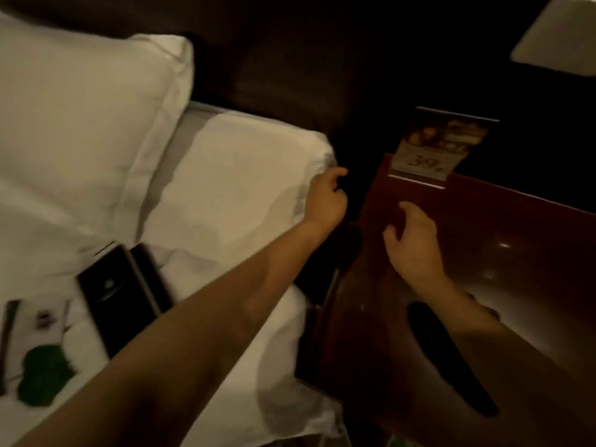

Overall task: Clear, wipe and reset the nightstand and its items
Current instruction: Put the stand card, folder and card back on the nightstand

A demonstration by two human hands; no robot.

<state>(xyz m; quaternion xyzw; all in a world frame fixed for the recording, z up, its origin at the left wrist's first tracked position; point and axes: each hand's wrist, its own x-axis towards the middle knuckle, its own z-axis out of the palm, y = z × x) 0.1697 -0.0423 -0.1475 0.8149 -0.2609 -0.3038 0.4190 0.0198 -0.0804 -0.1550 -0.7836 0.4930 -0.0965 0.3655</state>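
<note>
The right hand (414,243), fingers spread and empty, hovers over the nightstand (516,253) near its back-left corner, where the card (442,146) stands. Grip the card by its edges, low. The left hand (325,201) curls loosely at the bed (225,188) corner, seemingly empty

Glossy dark wood nightstand (483,227); upright promo card (438,146) at back-left edge.

Bed and table, as I see them from above

On the bed (245,175) I see a pillow (80,124) at 10 o'clock and black cases (124,295) at 8; the table (516,253) at 3 carries a card stand (442,146) and a dark remote-like object (448,356).
</note>
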